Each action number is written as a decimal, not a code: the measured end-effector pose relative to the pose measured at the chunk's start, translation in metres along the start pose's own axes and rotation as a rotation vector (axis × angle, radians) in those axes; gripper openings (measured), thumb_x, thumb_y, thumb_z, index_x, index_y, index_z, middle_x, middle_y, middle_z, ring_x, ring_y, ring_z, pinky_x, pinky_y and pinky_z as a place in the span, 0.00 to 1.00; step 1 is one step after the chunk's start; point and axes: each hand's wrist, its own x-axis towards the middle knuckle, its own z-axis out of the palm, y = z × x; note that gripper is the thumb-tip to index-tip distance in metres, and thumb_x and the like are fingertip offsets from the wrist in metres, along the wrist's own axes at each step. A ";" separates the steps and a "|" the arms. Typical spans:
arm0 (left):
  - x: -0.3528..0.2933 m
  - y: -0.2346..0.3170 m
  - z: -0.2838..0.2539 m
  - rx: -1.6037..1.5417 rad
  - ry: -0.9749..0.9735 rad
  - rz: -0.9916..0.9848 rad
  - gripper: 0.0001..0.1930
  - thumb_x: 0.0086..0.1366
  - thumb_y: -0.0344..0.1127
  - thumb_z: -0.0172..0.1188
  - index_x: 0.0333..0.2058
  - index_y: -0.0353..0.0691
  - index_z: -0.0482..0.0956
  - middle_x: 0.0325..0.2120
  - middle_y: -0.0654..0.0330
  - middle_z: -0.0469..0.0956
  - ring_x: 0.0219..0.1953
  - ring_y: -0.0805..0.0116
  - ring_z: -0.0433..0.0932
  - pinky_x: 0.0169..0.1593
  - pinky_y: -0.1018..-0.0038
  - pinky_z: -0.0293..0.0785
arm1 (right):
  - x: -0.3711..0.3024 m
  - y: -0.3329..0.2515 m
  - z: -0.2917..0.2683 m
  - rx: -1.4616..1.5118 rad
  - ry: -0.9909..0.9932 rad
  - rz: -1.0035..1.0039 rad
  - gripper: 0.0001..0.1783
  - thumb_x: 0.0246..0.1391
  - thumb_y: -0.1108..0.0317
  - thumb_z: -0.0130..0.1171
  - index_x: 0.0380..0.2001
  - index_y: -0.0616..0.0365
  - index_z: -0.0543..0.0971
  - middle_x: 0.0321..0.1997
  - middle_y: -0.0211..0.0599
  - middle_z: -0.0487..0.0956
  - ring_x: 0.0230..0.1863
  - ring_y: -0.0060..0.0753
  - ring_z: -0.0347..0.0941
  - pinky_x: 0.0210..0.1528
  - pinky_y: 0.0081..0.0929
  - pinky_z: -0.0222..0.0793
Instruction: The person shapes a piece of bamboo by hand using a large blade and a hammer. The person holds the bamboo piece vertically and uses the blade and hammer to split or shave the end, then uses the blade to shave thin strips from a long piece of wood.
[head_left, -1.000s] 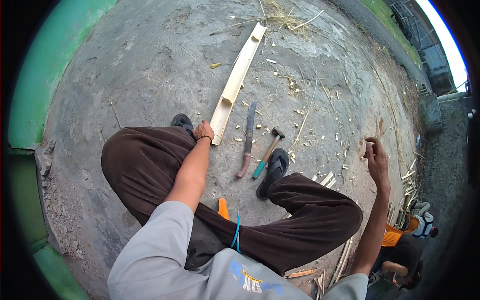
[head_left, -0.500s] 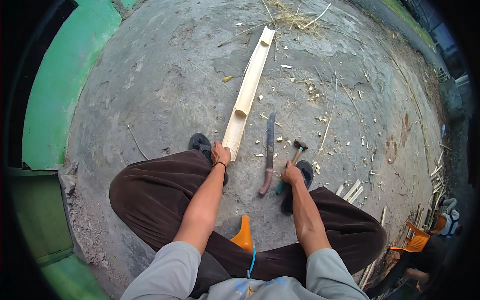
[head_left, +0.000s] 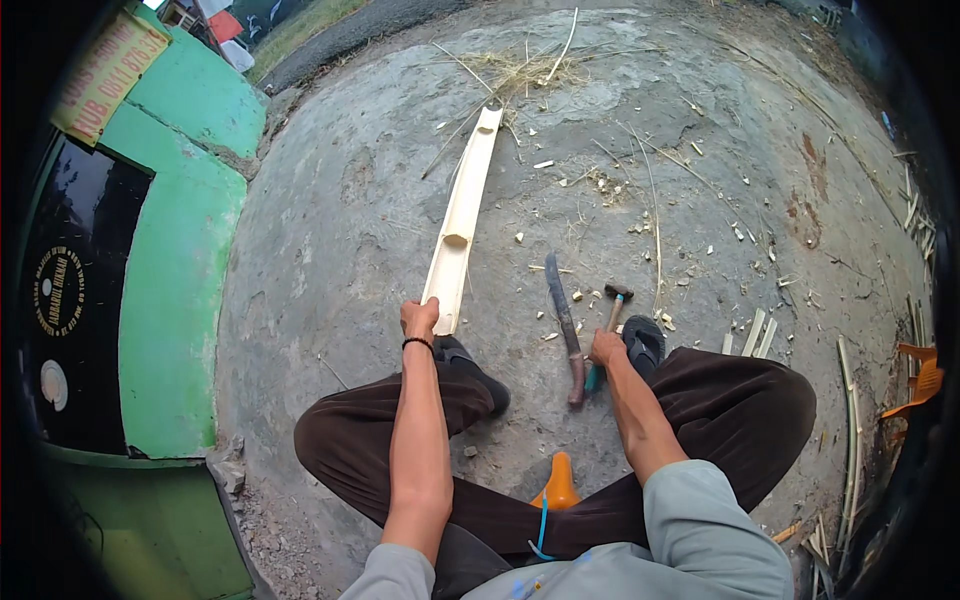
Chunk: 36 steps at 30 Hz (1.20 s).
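A long split half of bamboo (head_left: 468,190) lies hollow side up on the ground, with ridges across its inside. My left hand (head_left: 420,318) is closed on the left edge of its near end, just beyond my left shoe. My right hand (head_left: 606,347) is closed round the handle of a hammer (head_left: 619,292), whose dark head points away from me. Beside it, to the left, a machete (head_left: 563,315) with a brown grip lies on the concrete. My right shoe (head_left: 645,343) is close to the right of the hammer.
Pale chips (head_left: 605,185) and thin strips are scattered ahead to the right. A heap of straw-like fibres (head_left: 530,78) lies past the bamboo's far end. Short bamboo strips (head_left: 755,335) lie right of my right shoe. A green wall (head_left: 175,300) borders the left; an orange chair (head_left: 915,382) stands far right.
My view has turned left. My left hand has shifted the bamboo leftward, away from the machete and to the far side of my left shoe. The right hand still grips the hammer.
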 end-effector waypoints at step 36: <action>-0.284 0.440 -0.398 1.377 0.448 1.243 0.23 0.57 0.49 0.68 0.46 0.42 0.80 0.41 0.51 0.80 0.46 0.55 0.78 0.50 0.61 0.74 | -0.084 -0.103 -0.132 0.926 0.390 -0.487 0.40 0.48 0.68 0.69 0.62 0.61 0.61 0.36 0.47 0.79 0.27 0.36 0.81 0.31 0.33 0.78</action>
